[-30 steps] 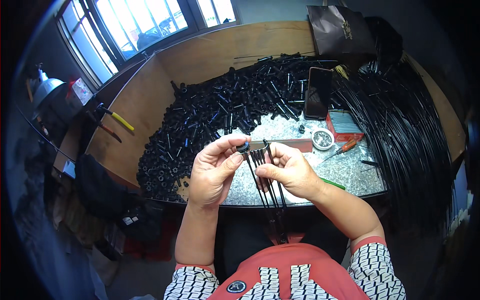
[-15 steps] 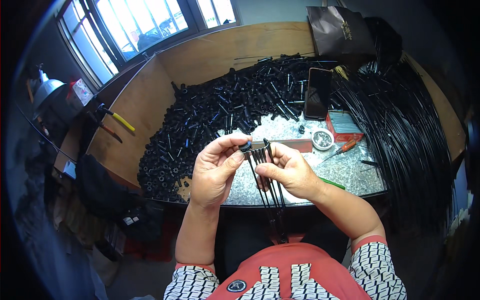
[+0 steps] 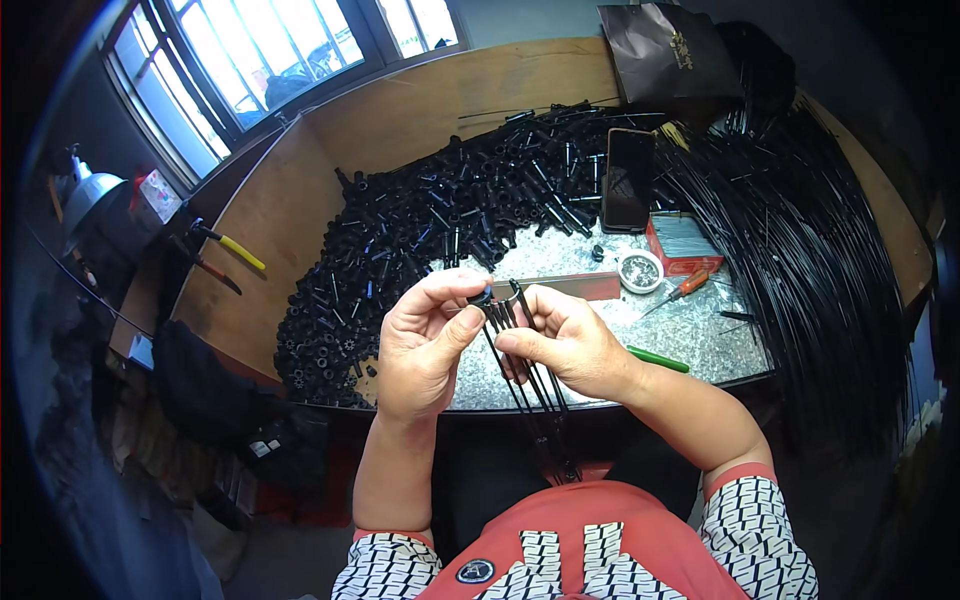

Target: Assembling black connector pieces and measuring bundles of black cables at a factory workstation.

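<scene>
My left hand [image 3: 414, 350] pinches a small black cylindrical fitting [image 3: 482, 297] between thumb and fingertips, and a bluish spot shows at its top. Close beside it, my right hand [image 3: 578, 347] grips several thin black jointed rods [image 3: 530, 392] like umbrella ribs. Their upper ends fan out at the fitting, while the lower ends run down together toward my lap. Whether every rod is joined to the fitting is hidden by the fingers.
A large heap of black tubular fittings [image 3: 410, 225] fills the wooden-walled table. At right lie long black rods [image 3: 800, 230]. Nearby are a phone [image 3: 628, 180], red box [image 3: 684, 243], white dish [image 3: 640, 271], orange-handled screwdriver [image 3: 688, 285] and green-handled tool [image 3: 658, 360].
Both hands have shifted slightly left with the fitting and rods. The rods now slant more, with their upper ends nearer the fitting. The whole view has moved a little.
</scene>
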The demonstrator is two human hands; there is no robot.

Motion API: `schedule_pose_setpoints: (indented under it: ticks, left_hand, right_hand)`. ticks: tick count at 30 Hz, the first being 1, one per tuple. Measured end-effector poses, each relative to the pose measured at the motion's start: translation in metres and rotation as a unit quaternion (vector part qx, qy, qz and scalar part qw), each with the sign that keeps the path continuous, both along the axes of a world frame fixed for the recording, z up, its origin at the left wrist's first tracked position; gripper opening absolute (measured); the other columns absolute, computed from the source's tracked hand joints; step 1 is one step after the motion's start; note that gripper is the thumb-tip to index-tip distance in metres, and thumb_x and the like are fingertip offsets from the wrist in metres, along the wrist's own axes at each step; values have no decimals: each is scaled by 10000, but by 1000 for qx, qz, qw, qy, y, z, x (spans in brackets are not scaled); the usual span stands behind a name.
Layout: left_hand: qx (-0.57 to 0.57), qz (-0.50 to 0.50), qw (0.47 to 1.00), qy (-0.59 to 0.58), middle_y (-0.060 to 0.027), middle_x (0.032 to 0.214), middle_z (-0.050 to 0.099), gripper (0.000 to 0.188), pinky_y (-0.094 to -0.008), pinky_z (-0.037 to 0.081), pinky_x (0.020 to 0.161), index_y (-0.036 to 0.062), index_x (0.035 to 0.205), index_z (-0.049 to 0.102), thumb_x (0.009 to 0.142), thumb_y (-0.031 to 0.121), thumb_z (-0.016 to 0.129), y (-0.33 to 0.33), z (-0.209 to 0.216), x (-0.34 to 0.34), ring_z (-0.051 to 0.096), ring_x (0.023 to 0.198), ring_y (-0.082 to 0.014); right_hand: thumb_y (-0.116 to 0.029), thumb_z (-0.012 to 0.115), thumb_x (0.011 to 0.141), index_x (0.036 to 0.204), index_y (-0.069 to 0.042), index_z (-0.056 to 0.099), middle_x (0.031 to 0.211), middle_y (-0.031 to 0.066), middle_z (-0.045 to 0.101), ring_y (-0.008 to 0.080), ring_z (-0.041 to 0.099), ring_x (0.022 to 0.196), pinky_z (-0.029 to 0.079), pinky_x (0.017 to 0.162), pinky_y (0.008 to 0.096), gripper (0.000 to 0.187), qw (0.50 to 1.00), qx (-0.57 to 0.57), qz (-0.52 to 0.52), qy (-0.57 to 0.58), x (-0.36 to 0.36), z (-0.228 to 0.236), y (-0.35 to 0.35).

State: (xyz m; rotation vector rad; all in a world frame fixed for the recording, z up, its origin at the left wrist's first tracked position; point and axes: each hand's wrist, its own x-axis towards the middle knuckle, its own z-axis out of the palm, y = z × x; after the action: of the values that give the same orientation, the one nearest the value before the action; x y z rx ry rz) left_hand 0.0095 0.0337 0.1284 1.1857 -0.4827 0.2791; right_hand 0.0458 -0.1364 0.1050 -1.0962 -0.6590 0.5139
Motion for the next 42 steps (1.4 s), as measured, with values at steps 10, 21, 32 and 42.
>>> schedule_pose_setpoints:
  ticks: [10,21,32,42]
  left_hand:
    - [-11,-15,1000,4,-142,1088,613,196,-301,461,929,-38,1047,615,853,-51,592,0,-1,1,590,1016,-177]
    - [-18,-33,999,9,-135,1073,622,192,-302,463,922,-28,1035,631,847,-51,597,1,-1,4,594,1006,-182]
    - [2,-128,991,-49,-150,1068,623,188,-336,435,943,-29,1022,631,838,9,632,11,-2,7,572,1046,-217]
    - [31,-122,992,-9,-195,1372,355,307,-326,411,961,-41,1094,621,826,98,679,9,5,9,473,1170,-206]
  right_hand:
    - [-152,566,932,947,-7,501,761,69,598,116,577,668,482,619,251,160,999,-22,30,-14,2,3,-4]
    - [-185,588,925,849,-31,507,711,35,582,82,555,621,462,568,235,190,999,-14,38,-4,6,2,-2]
    - [-274,558,942,920,-32,544,763,14,571,80,558,656,478,601,246,244,992,-13,119,-32,5,5,-4]
    - [-355,601,903,937,-26,587,772,34,606,108,595,681,517,618,270,331,987,-49,155,-13,13,8,-8]
